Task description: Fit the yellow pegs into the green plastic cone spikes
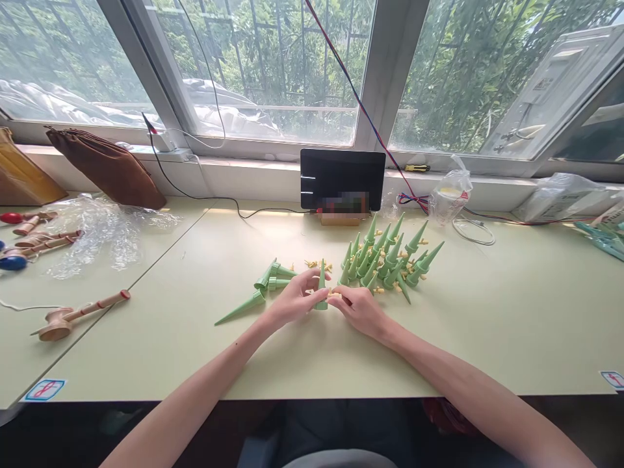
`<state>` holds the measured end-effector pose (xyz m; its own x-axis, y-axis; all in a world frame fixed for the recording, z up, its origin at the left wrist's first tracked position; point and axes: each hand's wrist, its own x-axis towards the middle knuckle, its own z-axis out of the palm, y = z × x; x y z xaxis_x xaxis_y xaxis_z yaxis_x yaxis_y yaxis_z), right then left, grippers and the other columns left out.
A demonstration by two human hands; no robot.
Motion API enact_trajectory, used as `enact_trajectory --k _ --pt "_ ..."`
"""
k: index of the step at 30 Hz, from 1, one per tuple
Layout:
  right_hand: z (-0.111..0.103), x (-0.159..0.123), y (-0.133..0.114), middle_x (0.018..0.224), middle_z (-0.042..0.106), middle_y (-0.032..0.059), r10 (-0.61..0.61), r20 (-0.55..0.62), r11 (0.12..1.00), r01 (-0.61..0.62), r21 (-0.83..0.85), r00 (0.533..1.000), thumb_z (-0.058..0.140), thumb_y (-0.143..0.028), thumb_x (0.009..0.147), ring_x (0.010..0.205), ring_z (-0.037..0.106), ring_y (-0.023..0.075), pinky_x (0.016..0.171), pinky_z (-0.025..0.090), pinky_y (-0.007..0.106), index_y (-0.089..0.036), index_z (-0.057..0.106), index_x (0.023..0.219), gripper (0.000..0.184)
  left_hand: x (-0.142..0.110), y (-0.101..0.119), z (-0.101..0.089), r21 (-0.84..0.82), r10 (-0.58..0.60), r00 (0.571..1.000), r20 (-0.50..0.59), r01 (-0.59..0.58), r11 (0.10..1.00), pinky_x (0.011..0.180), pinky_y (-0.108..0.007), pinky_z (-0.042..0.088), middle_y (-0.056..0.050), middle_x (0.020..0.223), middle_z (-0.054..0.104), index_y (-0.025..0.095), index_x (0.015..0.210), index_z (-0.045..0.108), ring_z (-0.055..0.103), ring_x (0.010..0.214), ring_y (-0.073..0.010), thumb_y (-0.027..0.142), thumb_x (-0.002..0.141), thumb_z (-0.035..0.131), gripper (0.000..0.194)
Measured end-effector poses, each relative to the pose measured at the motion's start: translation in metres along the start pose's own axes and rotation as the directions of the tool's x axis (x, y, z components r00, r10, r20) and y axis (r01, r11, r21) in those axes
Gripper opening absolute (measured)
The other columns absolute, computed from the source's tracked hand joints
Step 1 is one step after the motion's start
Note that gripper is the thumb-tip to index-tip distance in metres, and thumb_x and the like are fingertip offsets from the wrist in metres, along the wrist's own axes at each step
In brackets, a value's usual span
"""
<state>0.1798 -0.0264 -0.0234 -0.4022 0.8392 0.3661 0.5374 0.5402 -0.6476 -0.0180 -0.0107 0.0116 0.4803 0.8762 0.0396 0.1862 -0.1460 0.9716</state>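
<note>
My left hand (291, 300) is closed around a green plastic watering spike (322, 276), which stands upright with its tip pointing up. On its right side, my right hand (363, 311) pinches a small yellow valve (333, 294) against the spike's base. The fingers hide whether the valve is inside the spike. Left of my left hand lie several loose green spikes (241, 307) on their sides. Several small yellow valves (312, 264) are scattered just behind the hands. To the right, a dense group of green spikes (390, 253), mostly upright, shows yellow valves at their bases.
A black tablet (341, 175) leans at the back of the table (502, 312). Wooden kendama toys (58, 324) and crumpled clear plastic (104, 237) lie left. A bagged white cup (451, 195), cables (472, 231) and a yellow screwdriver (417, 168) are at the back right.
</note>
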Motion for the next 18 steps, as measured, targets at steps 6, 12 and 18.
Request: enact_trajectory --k 6,12,18 --pt "-0.0002 -0.0001 0.0002 0.062 0.057 -0.0008 -0.022 0.029 1.000 0.022 0.002 0.999 0.043 -0.048 0.101 0.053 0.042 0.0112 0.056 0.033 0.022 -0.019 0.066 0.090 0.039 0.0005 0.0033 -0.0011 -0.012 -0.014 1.000 -0.002 0.014 1.000 0.043 -0.018 0.038 -0.004 0.081 0.064 0.017 0.112 0.060 0.058 0.064 -0.0124 0.041 0.087 0.062 0.034" --pt "0.0008 0.0006 0.0024 0.056 0.048 -0.0026 -0.045 0.000 0.998 0.045 -0.043 0.999 0.038 -0.051 0.101 0.051 0.034 0.0103 0.051 0.027 0.023 -0.019 0.052 0.067 0.049 0.0011 -0.0035 -0.0015 -0.001 0.035 0.999 0.018 -0.035 0.999 0.055 -0.022 0.051 -0.005 0.091 0.064 0.019 0.116 0.057 0.063 0.076 -0.0152 0.040 0.087 0.064 0.036" --pt "0.0031 0.0004 0.0047 0.054 0.040 -0.0045 -0.046 -0.009 0.999 0.045 -0.014 0.999 0.039 -0.052 0.100 0.050 0.030 0.0088 0.050 0.024 0.023 -0.018 0.041 0.061 0.052 0.0007 -0.0030 -0.0025 -0.066 0.061 0.996 0.069 -0.057 0.996 0.066 -0.026 0.055 -0.005 0.090 0.061 0.018 0.113 0.055 0.063 0.085 -0.0168 0.035 0.086 0.066 0.034"
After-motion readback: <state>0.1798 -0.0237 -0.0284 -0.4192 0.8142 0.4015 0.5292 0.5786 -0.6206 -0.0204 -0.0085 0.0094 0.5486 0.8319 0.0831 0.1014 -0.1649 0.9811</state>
